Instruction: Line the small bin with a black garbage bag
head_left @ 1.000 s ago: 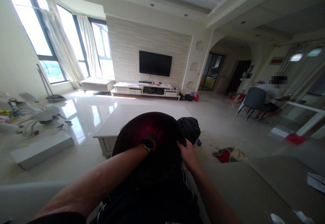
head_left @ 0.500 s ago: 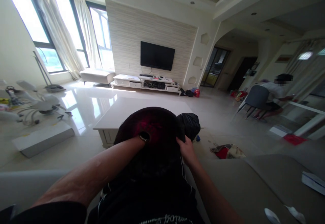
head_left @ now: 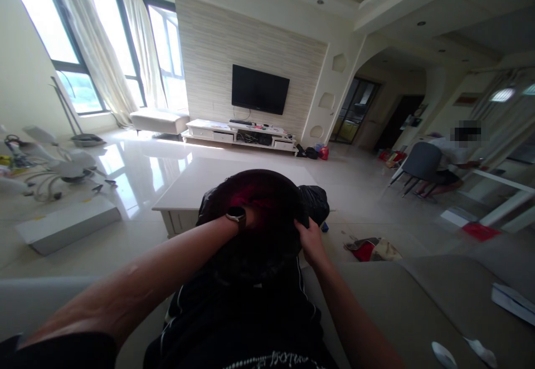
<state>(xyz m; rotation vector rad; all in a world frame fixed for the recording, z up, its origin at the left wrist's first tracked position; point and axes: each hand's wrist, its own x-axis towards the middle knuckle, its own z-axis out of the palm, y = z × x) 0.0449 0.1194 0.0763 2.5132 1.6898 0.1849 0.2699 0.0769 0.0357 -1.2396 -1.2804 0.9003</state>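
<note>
A dark, round-mouthed bin [head_left: 267, 255], seemingly lined with a black plastic bag, is held on my lap with its mouth facing up toward me. Deep pink shows inside it. My left hand [head_left: 251, 217] reaches down into the mouth, a watch on its wrist; its fingers are lost in the dark interior. On the bin's right side, my right hand [head_left: 310, 239] grips the rim, thumb on the near side. Just behind the bin is another black plastic bag [head_left: 315, 203].
A white coffee table [head_left: 179, 190] stands beyond the bin. A long box [head_left: 69, 227] lies on the floor at left. Right of me are a grey sofa seat [head_left: 376, 302] and a cloth bag [head_left: 382, 249]. Someone sits on a chair [head_left: 422, 163] at far right.
My left hand has drawn up a little, so the watch and some of the hand show more clearly. The bin's mouth has shifted slightly right; my right hand keeps its grip.
</note>
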